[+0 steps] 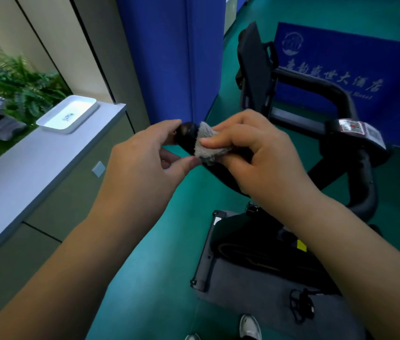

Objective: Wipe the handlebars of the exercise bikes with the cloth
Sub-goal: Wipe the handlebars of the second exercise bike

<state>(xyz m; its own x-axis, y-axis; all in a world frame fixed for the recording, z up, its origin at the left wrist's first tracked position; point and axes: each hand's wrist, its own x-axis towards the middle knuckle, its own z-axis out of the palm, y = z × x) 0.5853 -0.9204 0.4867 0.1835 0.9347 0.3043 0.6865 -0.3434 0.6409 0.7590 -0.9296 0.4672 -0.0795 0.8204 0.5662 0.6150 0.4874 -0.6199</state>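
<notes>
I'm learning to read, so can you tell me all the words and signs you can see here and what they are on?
"大酒店": white characters ending the line on the blue banner; the characters before them are too blurred to be sure of.
"Hotel": small white word below that line, partly hidden by the handlebar.
Round white logo at the banner's top left: no readable text.
Sticker on the bike's centre clamp: QR-like codes, too blurred.
Mark in the white tray: too small.
</notes>
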